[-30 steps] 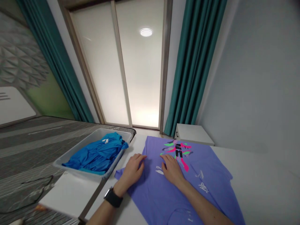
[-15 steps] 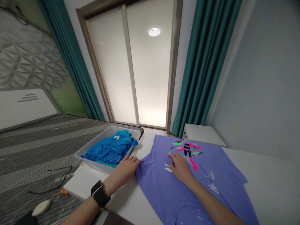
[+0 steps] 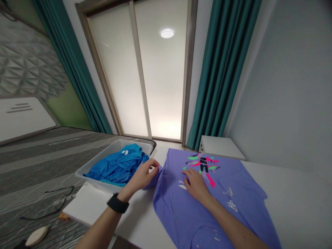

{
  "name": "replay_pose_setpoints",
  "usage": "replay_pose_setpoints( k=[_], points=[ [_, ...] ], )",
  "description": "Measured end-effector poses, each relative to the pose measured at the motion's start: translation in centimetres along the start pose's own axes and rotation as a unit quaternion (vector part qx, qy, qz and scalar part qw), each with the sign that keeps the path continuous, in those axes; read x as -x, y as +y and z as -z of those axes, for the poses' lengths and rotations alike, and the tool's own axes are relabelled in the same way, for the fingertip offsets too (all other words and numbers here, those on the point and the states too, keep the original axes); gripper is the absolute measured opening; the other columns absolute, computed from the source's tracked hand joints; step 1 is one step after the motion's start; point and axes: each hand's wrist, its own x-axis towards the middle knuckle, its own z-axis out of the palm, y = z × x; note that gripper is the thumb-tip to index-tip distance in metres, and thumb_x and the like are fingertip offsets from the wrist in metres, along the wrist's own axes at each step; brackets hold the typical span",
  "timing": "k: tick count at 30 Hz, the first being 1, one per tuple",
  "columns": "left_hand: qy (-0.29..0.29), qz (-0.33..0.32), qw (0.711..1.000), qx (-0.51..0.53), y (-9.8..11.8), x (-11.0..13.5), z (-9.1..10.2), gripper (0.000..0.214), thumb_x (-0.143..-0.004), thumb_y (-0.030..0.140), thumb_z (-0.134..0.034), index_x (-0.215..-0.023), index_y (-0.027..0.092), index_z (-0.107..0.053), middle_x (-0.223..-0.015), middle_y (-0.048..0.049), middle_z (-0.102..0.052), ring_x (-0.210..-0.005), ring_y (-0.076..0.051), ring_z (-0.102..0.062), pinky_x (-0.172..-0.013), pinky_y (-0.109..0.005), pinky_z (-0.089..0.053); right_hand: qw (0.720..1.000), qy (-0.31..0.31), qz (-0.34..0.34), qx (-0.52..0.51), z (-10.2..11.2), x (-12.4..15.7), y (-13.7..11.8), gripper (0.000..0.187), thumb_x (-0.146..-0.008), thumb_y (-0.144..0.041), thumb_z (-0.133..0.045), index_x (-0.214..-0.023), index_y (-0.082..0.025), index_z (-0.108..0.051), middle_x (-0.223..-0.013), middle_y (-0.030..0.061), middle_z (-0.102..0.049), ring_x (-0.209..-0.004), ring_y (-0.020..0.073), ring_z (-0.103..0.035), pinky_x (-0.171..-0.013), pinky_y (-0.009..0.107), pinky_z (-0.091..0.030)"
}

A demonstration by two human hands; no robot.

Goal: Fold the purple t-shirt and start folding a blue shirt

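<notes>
A purple T-shirt (image 3: 178, 211) with a bright pink, green and black print lies spread on the white table. My left hand (image 3: 144, 174), with a dark watch on its wrist, is at the shirt's left sleeve (image 3: 155, 180). Its thumb and fingers are curled together at the sleeve's fabric, which rises in folds beside the fingertips; the exact grip is partly hidden. My right hand (image 3: 196, 185) rests on the shirt just below the colourful print, palm down with fingers stretched out. Left of the shirt, a clear plastic bin (image 3: 80, 172) holds crumpled blue clothing (image 3: 116, 164).
The white table (image 3: 137, 226) reaches to the right wall. Beside it on the left is a grey striped bed surface (image 3: 33, 166) with a dark cord and a pale oval object (image 3: 37, 236). A white cabinet (image 3: 220, 145) stands behind, near the teal curtain (image 3: 223, 76).
My left hand has risen slightly and turned, and the sleeve beneath it has bunched into folds. My right hand stays on the shirt. The view has shifted a little.
</notes>
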Motion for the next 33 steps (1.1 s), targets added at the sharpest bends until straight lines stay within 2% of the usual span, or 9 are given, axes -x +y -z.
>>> replay_pose_setpoints(
  k=[5,9,13,18,22,25,28,31,33],
  points=[
    [-0.037,-0.022,0.999,0.026,1.1,-0.7,-2.4,0.015,-0.088,0.028,-0.049,-0.089,0.02,-0.061,-0.087,-0.0024,-0.067,-0.082,-0.017,-0.061,-0.077,-0.028,-0.046,0.997,0.015,0.062,-0.044,0.4,-0.1,-0.1,0.028,-0.089,-0.01,-0.048,-0.108,-0.019,-0.065,-0.108,0.008,-0.066,-0.107,0.0232,-0.056,-0.097,0.037,-0.039],
    [-0.058,-0.013,0.998,0.026,1.7,-0.5,-3.5,0.016,-0.09,0.03,-0.047,-0.086,0.02,-0.058,-0.081,-0.0011,-0.064,-0.075,-0.016,-0.058,-0.07,-0.026,-0.043,0.993,0.023,0.071,-0.09,0.7,-0.4,-0.5,0.023,-0.091,-0.011,-0.047,-0.102,-0.019,-0.066,-0.1,0.0068,-0.068,-0.1,0.0217,-0.058,-0.092,0.037,-0.041],
    [-0.071,0.01,0.995,0.065,0.4,0.3,-5.1,0.015,-0.091,0.03,-0.045,-0.085,0.02,-0.055,-0.076,0.0008,-0.06,-0.07,-0.016,-0.055,-0.067,-0.025,-0.04,0.993,0.005,0.068,-0.101,0.6,-0.1,-1.1,0.022,-0.092,-0.011,-0.048,-0.101,-0.019,-0.066,-0.098,0.0062,-0.068,-0.098,0.0212,-0.058,-0.091,0.036,-0.041],
    [-0.056,0.034,0.988,0.14,-1.8,1.6,-6.9,0.017,-0.092,0.032,-0.046,-0.086,0.019,-0.055,-0.077,0.0,-0.059,-0.073,-0.017,-0.055,-0.068,-0.026,-0.042,0.996,-0.053,0.067,-0.034,0.7,0.1,-1.7,0.024,-0.089,-0.01,-0.05,-0.103,-0.02,-0.067,-0.101,0.0069,-0.066,-0.1,0.0213,-0.056,-0.09,0.034,-0.042],
    [-0.06,0.039,0.984,0.163,-2.4,1.9,-7.1,0.017,-0.092,0.033,-0.047,-0.085,0.019,-0.054,-0.076,0.0007,-0.057,-0.071,-0.016,-0.053,-0.068,-0.026,-0.041,0.992,-0.114,0.056,0.019,2.1,-2.1,-3.0,0.023,-0.091,-0.014,-0.048,-0.104,-0.02,-0.067,-0.1,0.008,-0.07,-0.098,0.0216,-0.061,-0.085,0.032,-0.042],
    [-0.049,0.04,0.982,0.179,-2.2,2.0,-7.0,0.017,-0.092,0.033,-0.048,-0.084,0.019,-0.053,-0.076,0.0005,-0.057,-0.071,-0.016,-0.052,-0.067,-0.026,-0.041,0.99,-0.137,0.029,0.012,2.8,-3.8,-4.8,0.023,-0.094,-0.02,-0.044,-0.106,-0.022,-0.064,-0.097,0.0068,-0.072,-0.09,0.0216,-0.066,-0.077,0.03,-0.042],
    [-0.025,0.038,0.98,0.193,-2.1,2.1,-6.8,0.02,-0.093,0.036,-0.048,-0.083,0.019,-0.054,-0.078,-0.0012,-0.059,-0.074,-0.017,-0.053,-0.07,-0.028,-0.042,0.993,-0.107,0.013,-0.055,2.0,-4.0,-6.8,0.025,-0.098,-0.027,-0.039,-0.116,-0.022,-0.056,-0.09,0.0047,-0.071,-0.083,0.0204,-0.066,-0.073,0.028,-0.041],
    [0.005,0.036,0.977,0.208,-2.0,2.1,-6.7,0.02,-0.091,0.037,-0.05,-0.083,0.019,-0.055,-0.079,-0.0016,-0.061,-0.075,-0.018,-0.055,-0.072,-0.029,-0.043,0.991,-0.066,0.014,-0.115,0.3,-2.8,-7.9,0.032,-0.097,-0.03,-0.043,-0.127,-0.019,-0.046,-0.098,0.0071,-0.068,-0.089,0.021,-0.065,-0.078,0.029,-0.042],
    [0.021,0.04,0.976,0.214,-2.0,2.0,-6.6,0.02,-0.09,0.038,-0.052,-0.083,0.02,-0.055,-0.079,-0.0013,-0.062,-0.074,-0.018,-0.055,-0.072,-0.029,-0.044,0.987,-0.053,0.016,-0.15,-0.6,-2.2,-8.0,0.032,-0.095,-0.027,-0.044,-0.126,-0.019,-0.044,-0.1,0.0071,-0.065,-0.09,0.0207,-0.064,-0.079,0.03,-0.043]
  ],
)
